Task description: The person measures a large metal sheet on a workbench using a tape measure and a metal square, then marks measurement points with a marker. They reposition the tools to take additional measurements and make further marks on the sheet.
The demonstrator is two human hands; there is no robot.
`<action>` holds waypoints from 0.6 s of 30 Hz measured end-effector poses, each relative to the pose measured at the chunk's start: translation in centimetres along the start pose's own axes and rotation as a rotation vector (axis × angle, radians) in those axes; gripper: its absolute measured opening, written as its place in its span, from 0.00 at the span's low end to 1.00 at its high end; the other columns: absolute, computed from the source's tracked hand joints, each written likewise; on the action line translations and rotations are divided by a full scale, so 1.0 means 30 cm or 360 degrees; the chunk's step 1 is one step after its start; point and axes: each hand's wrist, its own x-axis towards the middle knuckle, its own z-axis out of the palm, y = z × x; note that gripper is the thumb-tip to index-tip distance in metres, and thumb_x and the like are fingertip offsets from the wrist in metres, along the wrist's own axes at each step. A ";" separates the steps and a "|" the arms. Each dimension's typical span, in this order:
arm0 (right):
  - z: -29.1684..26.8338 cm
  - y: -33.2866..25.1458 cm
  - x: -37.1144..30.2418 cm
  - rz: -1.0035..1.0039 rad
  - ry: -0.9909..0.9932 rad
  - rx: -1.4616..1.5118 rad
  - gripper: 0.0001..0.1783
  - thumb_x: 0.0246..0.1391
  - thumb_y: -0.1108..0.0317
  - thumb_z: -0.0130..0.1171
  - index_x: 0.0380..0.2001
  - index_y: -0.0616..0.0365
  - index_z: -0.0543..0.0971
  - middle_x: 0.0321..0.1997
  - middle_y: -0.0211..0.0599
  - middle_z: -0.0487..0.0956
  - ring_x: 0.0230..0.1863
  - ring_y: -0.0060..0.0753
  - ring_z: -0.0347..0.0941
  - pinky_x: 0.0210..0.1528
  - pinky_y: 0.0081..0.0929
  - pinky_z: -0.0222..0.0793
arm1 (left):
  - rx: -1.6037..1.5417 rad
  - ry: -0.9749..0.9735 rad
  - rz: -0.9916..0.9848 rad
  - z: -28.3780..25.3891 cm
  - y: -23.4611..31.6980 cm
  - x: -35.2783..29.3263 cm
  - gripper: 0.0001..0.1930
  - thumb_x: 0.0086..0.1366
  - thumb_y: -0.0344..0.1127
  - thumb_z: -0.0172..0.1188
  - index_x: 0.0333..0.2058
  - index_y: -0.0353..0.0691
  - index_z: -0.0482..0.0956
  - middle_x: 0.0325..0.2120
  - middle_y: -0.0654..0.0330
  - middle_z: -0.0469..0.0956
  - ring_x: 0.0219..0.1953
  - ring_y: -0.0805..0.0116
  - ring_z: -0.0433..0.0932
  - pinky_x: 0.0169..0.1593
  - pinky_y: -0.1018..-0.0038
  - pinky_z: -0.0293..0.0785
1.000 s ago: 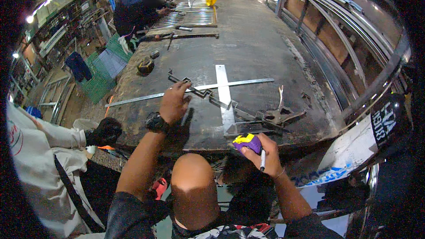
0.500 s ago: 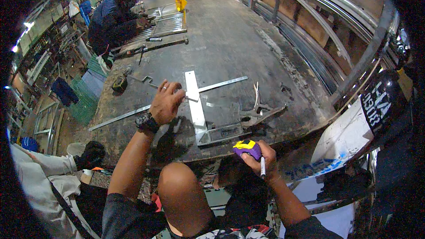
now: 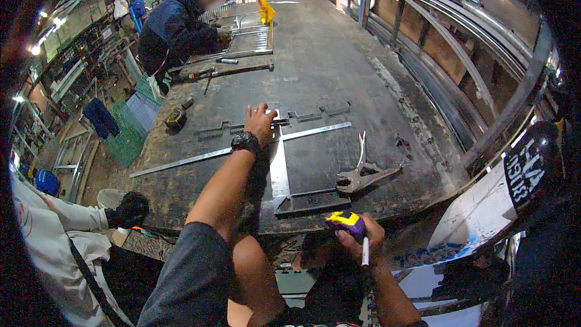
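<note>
My left hand [image 3: 260,127], with a dark watch on its wrist, reaches across the bench. Its fingers close on a thin stepped metal rod [image 3: 315,114] at the far end of a pale flat metal bar [image 3: 279,172]; the palm hides part of both. A long thin metal strip [image 3: 321,131] crosses the flat bar below that hand. At the bar's near end lies a dark metal angle piece [image 3: 311,201]. Close to the bench's front edge, my right hand [image 3: 369,236] grips a purple and yellow tape measure [image 3: 348,223] together with a white marker [image 3: 365,252].
Locking pliers [image 3: 366,177] lie right of the bar. Another tape measure [image 3: 176,119] rests at the bench's left edge. Beyond it, a co-worker [image 3: 178,21] leans over a metal grille [image 3: 251,39]. A rack of metal lengths [image 3: 451,27] and a dark cylinder [image 3: 529,163] stand right.
My left hand has moved farther over the bench, to the bar's far end. The stepped rod now lies across there, reaching out to the right. My right hand keeps its hold. The view has shifted.
</note>
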 end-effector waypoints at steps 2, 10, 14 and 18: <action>-0.023 0.025 -0.034 0.0090 0.0069 0.0043 0.29 0.46 0.47 0.76 0.40 0.61 0.82 0.33 0.39 0.81 0.33 0.36 0.79 0.39 0.32 0.76 | -0.0128 0.0261 -0.0032 0.008 0.027 -0.062 0.21 0.62 0.45 0.66 0.53 0.49 0.80 0.54 0.50 0.74 0.58 0.46 0.74 0.66 0.43 0.61; -0.040 0.158 -0.163 0.0351 0.0322 0.0508 0.24 0.50 0.53 0.72 0.40 0.62 0.80 0.32 0.33 0.82 0.32 0.27 0.77 0.39 0.30 0.75 | -0.0250 -0.0113 -0.0014 -0.040 0.053 -0.190 0.10 0.62 0.40 0.65 0.39 0.42 0.81 0.42 0.51 0.78 0.48 0.46 0.78 0.47 0.51 0.75; -0.074 0.280 -0.219 0.0217 0.0263 0.0364 0.19 0.50 0.56 0.71 0.38 0.60 0.81 0.32 0.30 0.82 0.32 0.29 0.77 0.39 0.33 0.75 | -0.0344 -0.0315 -0.0096 -0.040 0.051 -0.150 0.13 0.58 0.39 0.68 0.39 0.40 0.80 0.40 0.47 0.81 0.45 0.42 0.80 0.45 0.49 0.77; -0.061 0.343 -0.213 0.0255 0.0033 0.0791 0.21 0.53 0.60 0.69 0.45 0.65 0.81 0.39 0.34 0.83 0.39 0.26 0.79 0.46 0.28 0.75 | -0.0495 -0.0111 0.0204 -0.120 0.073 -0.142 0.12 0.60 0.33 0.65 0.42 0.40 0.78 0.41 0.46 0.81 0.43 0.38 0.80 0.45 0.50 0.78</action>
